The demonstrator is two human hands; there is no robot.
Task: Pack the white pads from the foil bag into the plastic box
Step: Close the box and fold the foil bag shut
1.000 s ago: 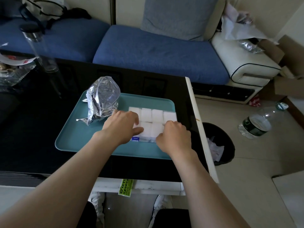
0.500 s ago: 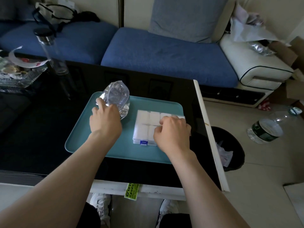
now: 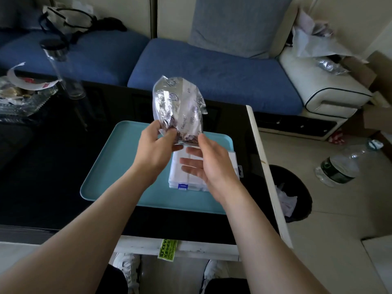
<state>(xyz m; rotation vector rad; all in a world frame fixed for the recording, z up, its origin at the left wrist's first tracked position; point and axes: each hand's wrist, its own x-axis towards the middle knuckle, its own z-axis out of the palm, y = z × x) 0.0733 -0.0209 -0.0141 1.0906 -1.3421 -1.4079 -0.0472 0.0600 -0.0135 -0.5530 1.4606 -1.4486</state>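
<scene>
So the left hand (image 3: 156,147) has the foil bag (image 3: 178,105) pinched at its bottom end, thumb and curled fingers (image 3: 172,134) clamped on the crinkly silver film. The bag stands upright in the air above the far side of the tray (image 3: 118,166). The right hand (image 3: 210,164) isn't gripping anything: its fingers (image 3: 188,160) are straight and loosely spread, and the thumb tip is right by the bag's lower edge, can't tell if it touches. Under that hand sits the clear plastic box (image 3: 180,183), rectangular with a blue latch and squarish white pads (image 3: 177,166) inside, on the smooth teal tray on the glossy black desk (image 3: 53,166).
</scene>
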